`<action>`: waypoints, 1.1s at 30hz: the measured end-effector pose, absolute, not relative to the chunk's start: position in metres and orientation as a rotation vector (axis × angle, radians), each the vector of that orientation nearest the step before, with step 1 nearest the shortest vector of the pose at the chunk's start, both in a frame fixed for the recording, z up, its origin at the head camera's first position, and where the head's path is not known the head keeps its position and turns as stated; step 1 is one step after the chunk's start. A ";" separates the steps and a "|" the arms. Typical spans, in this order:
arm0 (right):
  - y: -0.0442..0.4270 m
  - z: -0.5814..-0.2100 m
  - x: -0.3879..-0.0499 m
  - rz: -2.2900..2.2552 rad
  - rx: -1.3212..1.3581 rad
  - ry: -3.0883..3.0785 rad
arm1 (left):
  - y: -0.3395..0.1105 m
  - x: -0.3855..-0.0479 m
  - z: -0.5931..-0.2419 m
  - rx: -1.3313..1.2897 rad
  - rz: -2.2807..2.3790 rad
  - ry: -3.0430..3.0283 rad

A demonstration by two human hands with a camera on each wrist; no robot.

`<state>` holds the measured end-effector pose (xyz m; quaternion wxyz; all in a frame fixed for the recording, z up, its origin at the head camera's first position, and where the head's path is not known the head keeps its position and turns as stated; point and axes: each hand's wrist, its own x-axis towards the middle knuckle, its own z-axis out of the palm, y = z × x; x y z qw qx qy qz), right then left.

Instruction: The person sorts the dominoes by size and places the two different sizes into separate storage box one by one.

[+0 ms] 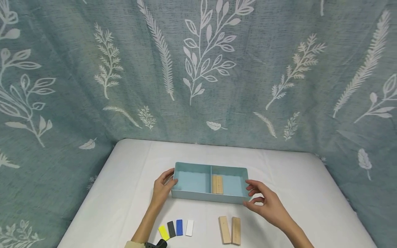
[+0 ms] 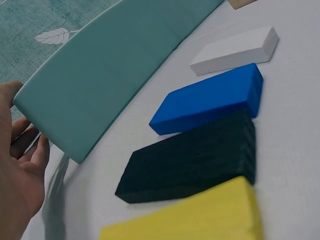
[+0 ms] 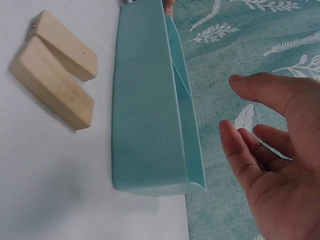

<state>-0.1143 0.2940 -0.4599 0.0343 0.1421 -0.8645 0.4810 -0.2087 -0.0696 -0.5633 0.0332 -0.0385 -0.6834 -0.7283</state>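
Observation:
A light-blue divided box [image 1: 204, 196] stands on the white table, split into two compartments by a partition. My left hand [image 1: 161, 188] grips its left end, thumb over the rim and fingers along the outside, as the left wrist view [image 2: 25, 165] also shows. Beside the right end hovers my right hand [image 1: 267, 204], fingers loosely bent and holding nothing; a gap separates it from the box [image 3: 145, 100] in the right wrist view. Two wooden blocks [image 1: 217, 185] lie side by side against the partition in the right compartment.
In front of the box lie a yellow block [image 1: 163, 233], a black block [image 1: 171, 229], a blue block [image 1: 179, 227] and a white block [image 1: 190, 228]. Two more wooden blocks [image 1: 236, 230] lie to their right. A patterned teal cloth [image 1: 198, 113] hangs behind the table.

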 end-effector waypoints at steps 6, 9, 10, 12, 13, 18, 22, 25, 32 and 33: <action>0.297 -0.464 -0.103 1.432 0.447 -2.731 | -0.072 -0.207 -0.564 -0.141 -2.232 -2.108; 0.298 -0.466 -0.100 1.406 0.471 -2.783 | -0.072 -0.207 -0.563 -0.141 -2.232 -2.115; 0.299 -0.467 -0.099 1.400 0.477 -2.803 | -0.072 -0.207 -0.563 -0.143 -2.231 -2.120; 0.300 -0.469 -0.096 1.392 0.500 -2.842 | -0.072 -0.206 -0.563 -0.140 -2.226 -2.132; 0.300 -0.470 -0.095 1.385 0.517 -2.861 | -0.072 -0.206 -0.563 -0.143 -2.222 -2.138; 0.299 -0.479 -0.089 1.386 0.577 -2.934 | -0.074 -0.204 -0.563 -0.123 -2.191 -2.166; 0.297 -0.485 -0.086 1.385 0.569 -2.996 | -0.075 -0.203 -0.563 -0.107 -2.177 -2.176; 0.296 -0.490 -0.082 1.313 0.555 -3.075 | -0.074 -0.203 -0.563 -0.116 -2.161 -2.184; 0.298 -0.499 -0.075 1.164 0.586 -3.167 | -0.069 -0.205 -0.564 -0.140 -2.149 -2.177; 0.298 -0.499 -0.074 1.164 0.583 -3.170 | -0.069 -0.205 -0.564 -0.146 -2.146 -2.179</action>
